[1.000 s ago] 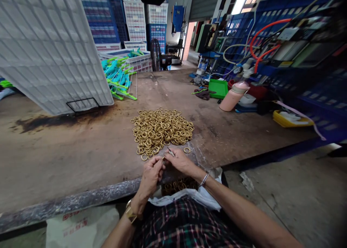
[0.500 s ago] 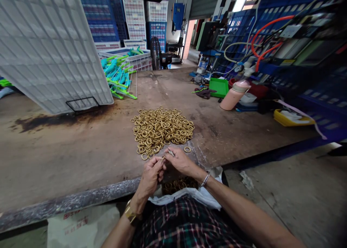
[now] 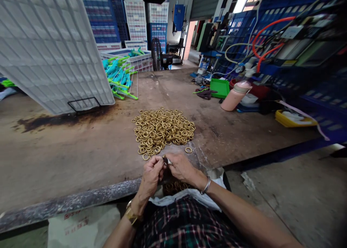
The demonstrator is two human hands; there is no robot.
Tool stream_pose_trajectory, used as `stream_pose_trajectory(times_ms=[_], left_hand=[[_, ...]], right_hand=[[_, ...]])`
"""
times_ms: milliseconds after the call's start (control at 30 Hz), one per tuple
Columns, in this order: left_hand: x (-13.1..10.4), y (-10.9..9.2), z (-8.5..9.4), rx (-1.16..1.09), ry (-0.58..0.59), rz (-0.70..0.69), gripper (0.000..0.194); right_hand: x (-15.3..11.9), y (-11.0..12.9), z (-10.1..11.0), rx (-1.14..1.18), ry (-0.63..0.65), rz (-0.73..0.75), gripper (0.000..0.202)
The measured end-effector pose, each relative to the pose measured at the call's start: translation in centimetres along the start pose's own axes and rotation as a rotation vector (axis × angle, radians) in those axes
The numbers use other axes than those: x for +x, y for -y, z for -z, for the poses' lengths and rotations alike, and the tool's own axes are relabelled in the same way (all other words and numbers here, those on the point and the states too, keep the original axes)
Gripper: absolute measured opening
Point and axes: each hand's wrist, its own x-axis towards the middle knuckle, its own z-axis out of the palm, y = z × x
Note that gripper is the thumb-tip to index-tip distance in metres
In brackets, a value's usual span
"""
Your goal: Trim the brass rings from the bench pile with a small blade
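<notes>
My left hand [image 3: 152, 173] is closed in a pinch at the table's front edge, and what sits in its fingertips is hidden. Against it, my right hand [image 3: 184, 167] closes around a small dark and silvery tool [image 3: 166, 161] whose tip points at the left fingertips. Just beyond both hands lies a heap of brass-coloured rings [image 3: 164, 129]. One loose ring [image 3: 188, 150] rests apart, to the right of the heap. Below the hands, more rings [image 3: 176, 186] lie in a whitish bag or cloth on my lap, partly covered by the right wrist.
A tall white plastic crate [image 3: 56, 53] stands tilted at the left, beside teal and green plastic parts [image 3: 120, 76]. On the table's right are a pink bottle [image 3: 235, 96], a green tray [image 3: 219, 88] and a yellow tray [image 3: 295, 118]. A black fan [image 3: 157, 55] stands behind the table.
My right hand has tipped downward and turned, and the tool now shows darker between the fingertips. The left hand stays in nearly the same place. The heap looks the same.
</notes>
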Motion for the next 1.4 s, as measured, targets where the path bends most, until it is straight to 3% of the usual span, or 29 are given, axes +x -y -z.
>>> stream_pose_trajectory(times_ms=[433, 633, 733, 800, 933, 1000, 1200, 1400], left_hand=[[-0.1, -0.1, 0.1, 0.087, -0.003, -0.046, 0.034], [-1.3, -1.2, 0.0, 0.156, 0.018, -0.066, 0.036], [-2.5, -1.9, -0.6, 0.117, 0.155, 0.003, 0.031], [-2.8, -2.3, -1.0, -0.067, 0.213, 0.110, 0.031], [-2.1, -2.4, -1.7, -0.349, 0.135, 0.314, 0.033], [-1.5, -2.1, -1.7, -0.403, 0.088, 0.364, 0.032], [-0.9, -1.0, -1.2, -0.480, 0.032, 0.407, 0.023], [-0.6, -0.8, -0.9, -0.503, 0.043, 0.432, 0.016]], right_hand=[[0.2, 0.8, 0.5, -0.109, 0.072, -0.057, 0.020], [0.3, -0.4, 0.0, -0.062, 0.108, -0.086, 0.019], [-0.3, -2.0, 0.3, -0.124, 0.140, -0.202, 0.019], [-1.0, -3.2, 0.8, -0.145, 0.100, -0.261, 0.020], [-2.2, -5.5, 2.2, -0.134, -0.127, -0.398, 0.021], [-2.5, -6.5, 2.5, -0.148, -0.178, -0.478, 0.019], [-2.5, -7.5, 1.9, -0.207, -0.094, -0.489, 0.021], [-2.0, -6.9, 1.5, -0.126, -0.134, -0.448, 0.019]])
